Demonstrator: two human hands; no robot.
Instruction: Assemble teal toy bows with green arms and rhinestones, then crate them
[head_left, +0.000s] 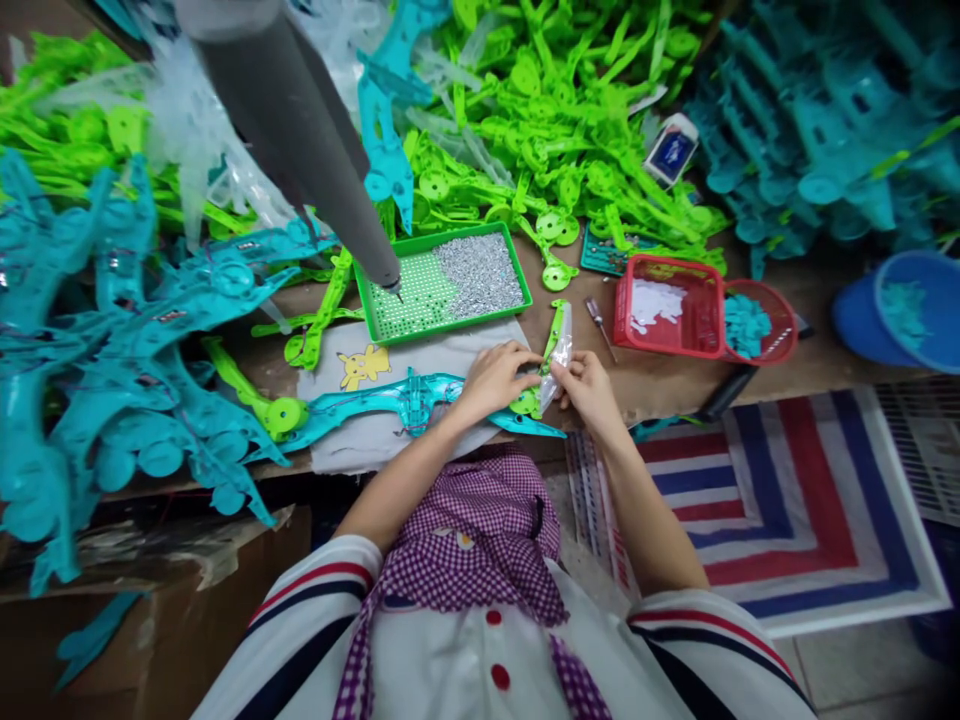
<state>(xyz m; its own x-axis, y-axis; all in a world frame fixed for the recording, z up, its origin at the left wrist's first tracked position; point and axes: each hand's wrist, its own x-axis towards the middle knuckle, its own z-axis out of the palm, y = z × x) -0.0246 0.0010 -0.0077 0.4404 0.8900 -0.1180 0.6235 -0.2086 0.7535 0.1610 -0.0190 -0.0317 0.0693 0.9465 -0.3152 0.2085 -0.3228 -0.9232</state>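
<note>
Two hands on one clear strip, one green part

At the centre we see a lime-green plastic part with a clear, glassy piece laid against it, pinched between our left hand and right hand. Just toward nine o'clock lies a turquoise frame on a pale grey cloth bearing a yellow cartoon figure. At twelve o'clock sits a bright green tray, half green dotted grid, half silver glitter of screws. At three o'clock we find a red mesh basket of white bits. Lime-green heaps fill twelve to one; turquoise heaps spread at nine. At five, a mat striped red, white and navy. At six, our purple-and-white gingham apron.
</note>
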